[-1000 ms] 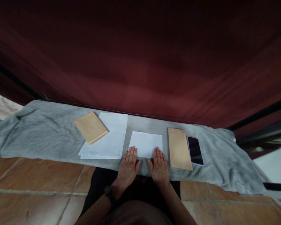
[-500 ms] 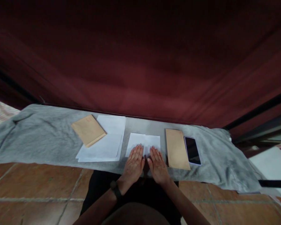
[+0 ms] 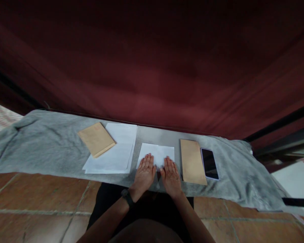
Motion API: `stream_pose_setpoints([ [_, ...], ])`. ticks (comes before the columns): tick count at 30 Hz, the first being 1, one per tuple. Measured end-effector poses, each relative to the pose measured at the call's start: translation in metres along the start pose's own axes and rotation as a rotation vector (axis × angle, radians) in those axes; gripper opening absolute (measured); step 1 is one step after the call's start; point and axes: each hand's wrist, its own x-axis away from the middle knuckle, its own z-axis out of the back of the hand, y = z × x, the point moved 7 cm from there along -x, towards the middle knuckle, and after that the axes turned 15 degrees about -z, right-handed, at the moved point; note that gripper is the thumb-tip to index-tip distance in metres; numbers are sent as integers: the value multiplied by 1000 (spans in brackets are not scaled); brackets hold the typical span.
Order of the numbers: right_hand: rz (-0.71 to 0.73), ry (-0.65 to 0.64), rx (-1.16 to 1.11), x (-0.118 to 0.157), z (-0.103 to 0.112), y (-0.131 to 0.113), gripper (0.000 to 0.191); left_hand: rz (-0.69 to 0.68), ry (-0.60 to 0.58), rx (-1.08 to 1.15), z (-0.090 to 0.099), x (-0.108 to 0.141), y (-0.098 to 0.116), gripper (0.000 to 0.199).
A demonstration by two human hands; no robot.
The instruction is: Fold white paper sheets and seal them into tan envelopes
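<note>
A small sheet of white paper lies on the grey cloth, its near part covered by my hands. My left hand rests palm down on the paper's left part, fingers stretched out. On the right part lies my right hand, also flat with its fingers extended. Neither hand grips anything. To the left is a stack of larger white sheets, with a brown envelope lying askew over its left edge. Another brown envelope is just right of my right hand.
A phone with a dark screen lies beside the right envelope. Grey cloth covers the long, narrow surface. A dark red panel rises behind it. A white board-like object is at the far right, and tiled floor shows below.
My hands have slid slightly apart on the white paper, the left one leftward and the right one rightward. The view has shifted a little.
</note>
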Motion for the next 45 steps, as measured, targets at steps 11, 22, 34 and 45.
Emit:
stream_pose_setpoints([
  [11,-55,-143,-85,-69,-22,-37,50,-17,-164,10,-33,-54,-19,60],
  [22,-125,-69,-84,-76,-35,-23,51,40,-62,14,-28,-56,-33,59],
  [34,-193,66,-23,-72,-28,-5,58,157,-48,2,-22,-50,-42,58],
  [45,-232,77,-29,-71,-25,1,58,166,-41,-25,-19,-51,-42,55],
])
